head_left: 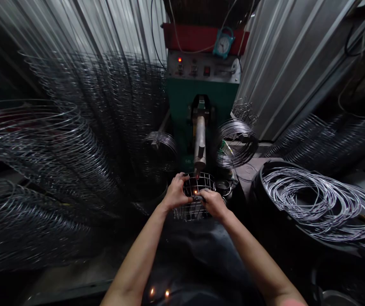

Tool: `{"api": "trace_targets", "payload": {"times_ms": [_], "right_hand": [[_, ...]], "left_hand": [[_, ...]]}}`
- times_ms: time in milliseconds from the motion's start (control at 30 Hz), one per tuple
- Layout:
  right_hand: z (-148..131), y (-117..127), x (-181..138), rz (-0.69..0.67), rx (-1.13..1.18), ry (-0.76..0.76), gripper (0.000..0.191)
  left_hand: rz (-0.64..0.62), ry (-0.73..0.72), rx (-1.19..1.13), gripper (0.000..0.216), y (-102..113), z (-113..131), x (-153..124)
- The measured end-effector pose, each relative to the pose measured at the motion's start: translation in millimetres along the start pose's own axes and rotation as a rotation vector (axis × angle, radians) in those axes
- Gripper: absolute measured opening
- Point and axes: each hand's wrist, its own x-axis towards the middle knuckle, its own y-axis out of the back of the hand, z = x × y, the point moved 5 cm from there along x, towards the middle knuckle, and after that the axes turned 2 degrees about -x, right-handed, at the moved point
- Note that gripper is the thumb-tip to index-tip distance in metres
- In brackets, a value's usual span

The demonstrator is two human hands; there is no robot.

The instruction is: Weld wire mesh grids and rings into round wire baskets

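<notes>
Both my hands hold a small round wire cage (198, 187) under the metal arm (199, 144) of a green welding machine (201, 97). My left hand (176, 191) grips the cage's left side with fingers curled over its rim. My right hand (212, 202) is closed on the near right edge. A small orange spark glows inside the cage where the arm's tip meets the wire.
Large stacks of wire hoops (42, 148) fill the left. A black tub (265, 199) at right holds loose wire rings (316, 199). Wire coils (236, 142) hang beside the machine. A blue clock (223, 42) sits on top. Corrugated metal walls stand behind.
</notes>
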Motion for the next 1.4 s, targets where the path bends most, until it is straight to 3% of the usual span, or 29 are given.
{"api": "trace_targets", "payload": {"times_ms": [233, 367, 500, 767, 1133, 1400], "right_hand": [[7.7, 0.4, 18.3, 0.082, -0.010, -0.057, 0.021], [4.1, 2.7, -6.1, 0.255, 0.124, -0.045, 0.036], [4.3, 3.6, -38.1, 0.336, 0.304, -0.033, 0.026], [18.2, 0.7, -67.7, 0.368, 0.435, -0.179, 0.015], [31.3, -19.7, -82.2, 0.329, 0.471, -0.289, 0.017], [34.9, 1.6, -91.9, 0.356, 0.441, -0.276, 0.019]], "left_hand": [[0.018, -0.002, -0.009, 0.076, 0.7, -6.6, 24.7], [0.041, 0.012, 0.022, 0.080, -0.2, -3.3, 17.0], [0.042, 0.068, 0.040, 0.083, 1.5, -2.8, 13.9], [0.147, 0.196, -0.027, 0.078, 5.8, -19.9, 36.0], [0.107, 0.176, 0.024, 0.071, 9.3, -15.5, 46.1], [-0.004, 0.087, -0.105, 0.082, 1.0, -6.3, 12.5]]}}
